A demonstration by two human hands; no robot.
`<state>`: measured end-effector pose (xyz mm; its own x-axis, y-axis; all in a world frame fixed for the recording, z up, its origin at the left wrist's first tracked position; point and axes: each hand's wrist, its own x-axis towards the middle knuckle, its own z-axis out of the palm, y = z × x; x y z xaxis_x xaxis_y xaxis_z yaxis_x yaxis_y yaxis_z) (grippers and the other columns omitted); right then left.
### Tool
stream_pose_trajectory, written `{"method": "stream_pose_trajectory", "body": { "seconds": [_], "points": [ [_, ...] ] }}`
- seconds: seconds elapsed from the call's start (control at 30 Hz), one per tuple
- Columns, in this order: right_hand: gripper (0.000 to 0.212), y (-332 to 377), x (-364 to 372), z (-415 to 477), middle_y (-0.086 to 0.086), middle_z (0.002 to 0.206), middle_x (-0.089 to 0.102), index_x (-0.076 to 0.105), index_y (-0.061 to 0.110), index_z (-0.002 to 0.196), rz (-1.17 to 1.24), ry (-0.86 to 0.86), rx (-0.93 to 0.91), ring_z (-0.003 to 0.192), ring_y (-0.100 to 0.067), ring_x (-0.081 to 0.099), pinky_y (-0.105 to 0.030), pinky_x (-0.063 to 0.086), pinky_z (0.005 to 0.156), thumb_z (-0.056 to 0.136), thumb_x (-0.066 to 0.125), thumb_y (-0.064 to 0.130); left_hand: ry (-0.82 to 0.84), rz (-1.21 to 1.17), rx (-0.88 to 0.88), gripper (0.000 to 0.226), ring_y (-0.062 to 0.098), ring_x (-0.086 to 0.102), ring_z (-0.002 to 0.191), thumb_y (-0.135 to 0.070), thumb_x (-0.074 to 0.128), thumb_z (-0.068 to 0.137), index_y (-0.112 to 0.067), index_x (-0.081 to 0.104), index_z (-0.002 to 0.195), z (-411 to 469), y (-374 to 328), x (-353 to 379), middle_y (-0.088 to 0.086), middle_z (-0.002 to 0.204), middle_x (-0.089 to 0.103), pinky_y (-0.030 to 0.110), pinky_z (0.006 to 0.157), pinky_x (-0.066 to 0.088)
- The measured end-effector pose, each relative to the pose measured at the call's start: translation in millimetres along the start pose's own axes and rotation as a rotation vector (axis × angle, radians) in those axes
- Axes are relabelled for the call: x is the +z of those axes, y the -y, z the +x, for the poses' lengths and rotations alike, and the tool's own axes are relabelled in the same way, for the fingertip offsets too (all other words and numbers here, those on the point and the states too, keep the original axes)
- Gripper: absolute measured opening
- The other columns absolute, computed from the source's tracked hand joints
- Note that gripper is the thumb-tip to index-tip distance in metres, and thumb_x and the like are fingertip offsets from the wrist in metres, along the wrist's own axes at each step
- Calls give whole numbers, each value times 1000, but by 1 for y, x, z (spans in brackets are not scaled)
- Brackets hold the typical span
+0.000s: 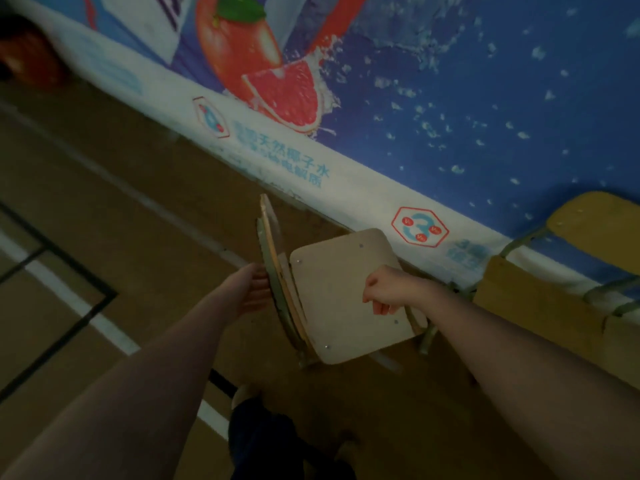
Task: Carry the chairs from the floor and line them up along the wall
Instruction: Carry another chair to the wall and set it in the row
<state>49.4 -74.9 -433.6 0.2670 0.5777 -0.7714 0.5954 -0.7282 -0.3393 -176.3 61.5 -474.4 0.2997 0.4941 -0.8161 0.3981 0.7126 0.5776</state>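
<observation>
Two hands are meeting one pale wooden chair with a green metal frame [332,289]: our left hand [254,292] is gripping its backrest edge, while our right hand [382,292] is hovering curled above the seat, holding nothing. We are seeing it near the far printed wall banner [381,188], left of a yellow wooden chair [533,303] cut off at the right; its legs are blurring in the dimness.

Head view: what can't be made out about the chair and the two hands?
All in the head view:
- Left hand at the backrest: fingertips hidden behind its edge, so the grip is unclear.
- Right hand, curled over the seat: contact unclear from above.
- Chair legs: mostly hidden under the seat.
- Yellow chair: cut off by the right edge.
</observation>
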Motion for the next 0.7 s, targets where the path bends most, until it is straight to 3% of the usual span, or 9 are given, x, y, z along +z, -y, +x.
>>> {"method": "stream_pose_trajectory", "body": {
  "seconds": [0.13,0.2,0.27,0.33,0.4,0.5,0.6,0.7],
  "points": [
    [18,10,0,7,-7,94,69,61,10,110,-96,14,-51,83,-18,66,-27,52,68,97,52,19,77,31,-33,26,23,64,103,-28,47,98,-13,63,113,-20,33,-3,8,111,67,42,95,47],
    [19,23,-2,16,-8,98,68,63,10,108,-260,-10,-101,85,-19,64,-28,50,69,96,51,19,103,69,-33,25,20,65,102,-26,49,98,-13,62,116,-19,39,-6,5,111,68,41,93,48],
    [19,37,-6,24,-10,104,65,63,13,106,-536,-115,-162,94,-23,61,-35,48,85,95,49,21,122,158,7,23,18,64,104,-22,55,96,-15,58,118,-16,36,-7,3,113,67,38,90,50],
    [23,56,-8,29,-7,113,63,62,18,111,-810,-246,-212,108,-26,57,-43,37,103,95,47,22,118,181,34,33,18,62,107,-21,62,92,-19,54,124,-14,37,-11,4,117,64,36,87,50],
    [28,77,-10,35,-6,119,61,61,18,116,-953,-304,-257,117,-26,52,-48,24,111,94,44,16,133,146,49,42,17,61,108,-20,67,90,-21,53,130,-12,39,-17,3,120,63,33,83,51],
    [26,104,-15,45,-8,119,59,58,16,116,-941,-283,-317,119,-27,50,-54,18,114,94,45,15,190,151,54,50,15,59,111,-13,67,88,-25,52,134,-14,36,-27,-1,124,62,27,77,51],
    [38,117,-18,60,-10,131,50,49,14,131,-727,-231,-372,124,-29,46,-49,30,110,95,52,25,168,224,95,47,13,60,109,-8,64,90,-26,54,132,-18,25,-31,-3,121,64,24,73,52],
    [59,123,-19,71,-10,142,39,33,15,145,-699,-249,-490,127,-30,43,-41,41,101,92,58,21,97,259,78,44,16,60,110,-11,63,91,-23,54,133,-24,21,-22,-2,121,64,31,81,56]
  ]
}}
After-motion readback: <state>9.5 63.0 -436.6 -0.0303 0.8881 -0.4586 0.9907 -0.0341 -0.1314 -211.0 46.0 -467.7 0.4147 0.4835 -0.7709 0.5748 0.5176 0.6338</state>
